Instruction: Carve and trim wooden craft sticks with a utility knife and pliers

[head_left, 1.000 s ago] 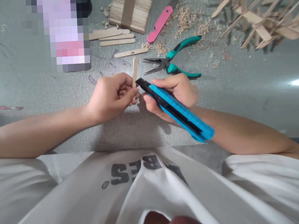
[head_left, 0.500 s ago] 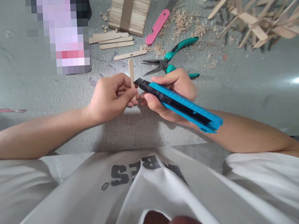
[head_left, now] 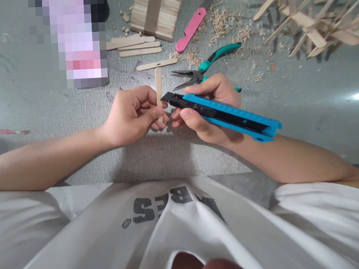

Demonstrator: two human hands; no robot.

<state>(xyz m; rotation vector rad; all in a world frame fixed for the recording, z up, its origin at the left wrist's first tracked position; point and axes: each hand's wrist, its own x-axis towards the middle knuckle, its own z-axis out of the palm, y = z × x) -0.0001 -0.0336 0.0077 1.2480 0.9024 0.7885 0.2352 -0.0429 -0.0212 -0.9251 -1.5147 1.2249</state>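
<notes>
My left hand pinches a wooden craft stick upright between thumb and fingers, its lower end partly covered by the thumb. Wrapped round a blue utility knife is my right hand. The knife's dark blade points left and its tip is at the stick's right edge, just above my left thumb. Beyond my hands lies another craft stick with a small dark slot in its middle. Green-handled needle-nose pliers rest with jaws apart behind my right hand, which hides part of one handle.
A banded bundle of craft sticks stands at the back, with several loose sticks before it. A pink-handled folding knife or saw lies beside wood shavings. Crossed, joined sticks fill the back right. A blurred-out object is back left.
The utility knife has tilted flatter, its rear end swinging up and to the right. My right hand has shifted slightly right. My left hand keeps its hold on the stick.
</notes>
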